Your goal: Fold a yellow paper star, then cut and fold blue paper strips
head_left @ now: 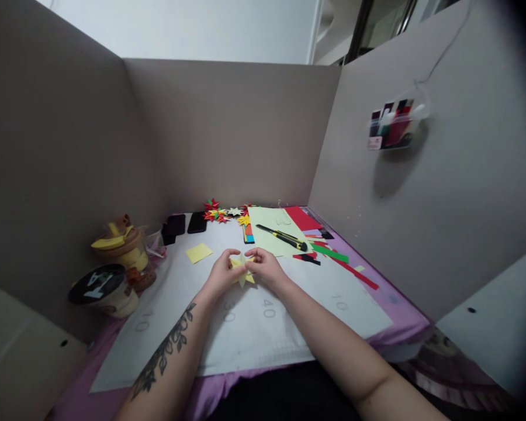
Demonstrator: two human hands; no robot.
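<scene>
A pale yellow folded paper star (242,277) is held low over the white sheet (289,333), in the middle of the table. My left hand (222,271) pinches its left side, with thumb and fingers closed on the paper. From the right, my right hand (265,266) grips the star's upper right points. The fingers hide part of the star. Left of my hands lies a square yellow paper (199,252). Beyond them a yellow and black box cutter (284,238) rests on a pale green sheet (267,219).
Several finished paper stars (214,213) lie along the back wall beside two dark phones (197,222). Red paper (303,218) and colored strips (331,253) lie right. Pots (123,248) and a lidded tub (107,289) stand left. A clear pouch (394,126) hangs on the right wall.
</scene>
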